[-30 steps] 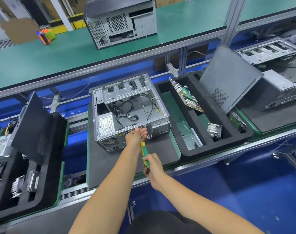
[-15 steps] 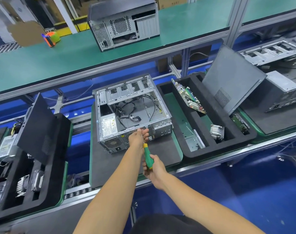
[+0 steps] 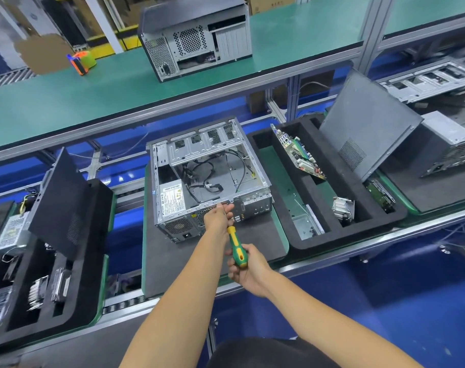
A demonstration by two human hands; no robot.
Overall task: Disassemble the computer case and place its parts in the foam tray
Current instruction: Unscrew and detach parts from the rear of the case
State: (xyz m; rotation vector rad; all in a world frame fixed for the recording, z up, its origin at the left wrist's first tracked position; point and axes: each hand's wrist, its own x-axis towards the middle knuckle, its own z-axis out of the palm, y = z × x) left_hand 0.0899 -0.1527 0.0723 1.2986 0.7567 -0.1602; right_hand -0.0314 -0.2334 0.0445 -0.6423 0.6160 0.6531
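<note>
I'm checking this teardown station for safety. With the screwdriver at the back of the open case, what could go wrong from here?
1. The green-and-yellow-handled screwdriver, gripped by the right hand, points at the left hand on the open grey metal computer case; a slip might jab its fingers.
2. A freed screw may drop among the loose black cables inside.
3. The bare sheet-metal rim under the left hand may cut.

conveyor line (image 3: 332, 257) | carries: black mat (image 3: 173, 258), foam tray (image 3: 319, 243) | case (image 3: 210, 176) on mat
</note>
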